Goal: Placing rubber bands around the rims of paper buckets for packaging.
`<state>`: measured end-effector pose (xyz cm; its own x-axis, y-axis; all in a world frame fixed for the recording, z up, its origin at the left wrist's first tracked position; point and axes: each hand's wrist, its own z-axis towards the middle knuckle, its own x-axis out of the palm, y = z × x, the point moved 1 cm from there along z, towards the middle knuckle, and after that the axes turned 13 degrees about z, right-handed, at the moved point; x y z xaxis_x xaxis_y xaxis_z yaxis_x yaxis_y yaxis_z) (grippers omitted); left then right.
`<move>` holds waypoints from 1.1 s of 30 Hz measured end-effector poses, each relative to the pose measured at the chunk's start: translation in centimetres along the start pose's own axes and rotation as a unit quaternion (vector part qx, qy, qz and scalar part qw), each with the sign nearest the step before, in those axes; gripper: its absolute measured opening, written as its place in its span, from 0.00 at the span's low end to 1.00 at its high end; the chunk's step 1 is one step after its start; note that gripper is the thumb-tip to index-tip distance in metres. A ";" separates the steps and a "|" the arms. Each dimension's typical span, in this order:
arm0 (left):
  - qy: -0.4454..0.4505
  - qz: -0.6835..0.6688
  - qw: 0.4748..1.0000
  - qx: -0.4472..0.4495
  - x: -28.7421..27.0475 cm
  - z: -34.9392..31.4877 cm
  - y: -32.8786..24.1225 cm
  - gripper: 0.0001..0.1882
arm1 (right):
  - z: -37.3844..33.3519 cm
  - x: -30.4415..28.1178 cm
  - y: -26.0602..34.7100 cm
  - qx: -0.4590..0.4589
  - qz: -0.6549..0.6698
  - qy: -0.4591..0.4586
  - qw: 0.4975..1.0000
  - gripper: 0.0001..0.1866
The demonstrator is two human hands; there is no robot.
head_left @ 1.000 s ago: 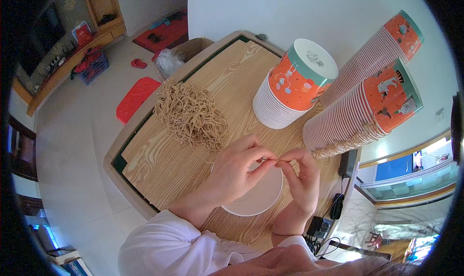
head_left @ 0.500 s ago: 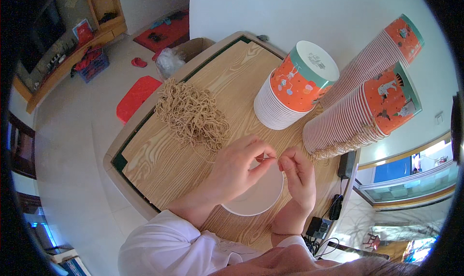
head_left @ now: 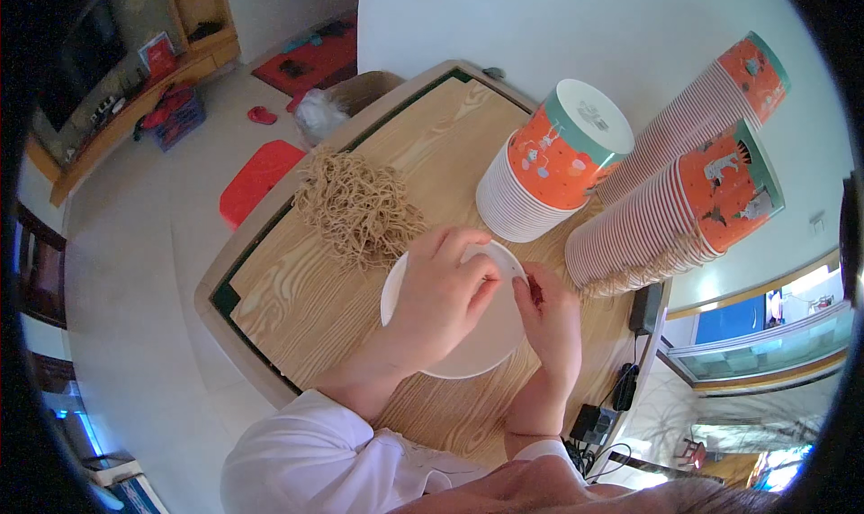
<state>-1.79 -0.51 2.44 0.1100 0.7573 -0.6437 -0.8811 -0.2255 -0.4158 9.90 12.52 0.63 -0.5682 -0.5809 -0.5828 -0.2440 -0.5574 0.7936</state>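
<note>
A round white paper tub stands on the table in front of me with its inside facing up. Above its left and far part is my left hand, fingers curled inward with the tips bent together; whatever they hold is too small to make out. At the tub's right rim, my right hand has its thumb on the inner side and its fingers outside, closed on the edge. Beyond my left hand lies a loose heap of tan string, close to the tub's far left rim.
Upside-down stacks of orange and green paper tubs stand at the back right: a short stack and a tall stack with tan strings along its side. Black power adapters lie by the right edge. A red stool stands left of the table.
My hands have parted from their fingertip-to-fingertip pinch. The left is over the tub, the right at its rim. The tub has shifted away from me, and the string between the fingers no longer shows.
</note>
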 end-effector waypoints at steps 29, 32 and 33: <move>-0.049 -0.137 0.989 -0.034 3.4 -0.3 -0.7 0.07 | -1.0 0.3 1.8 -0.067 0.109 -0.092 0.987 0.17; -0.024 -0.162 0.985 -0.051 3.4 -0.4 -0.7 0.07 | -1.0 0.4 1.8 -0.063 0.104 -0.093 0.988 0.17; -0.024 -0.163 0.985 -0.051 3.3 -0.3 -0.8 0.07 | -1.0 0.4 1.8 -0.065 0.108 -0.094 0.988 0.17</move>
<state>-0.59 1.94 0.42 0.3545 0.8275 -0.4354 -0.7520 -0.0245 -0.6587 10.05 10.73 1.66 -0.7348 -0.5806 -0.3506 -0.0052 -0.5122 0.8589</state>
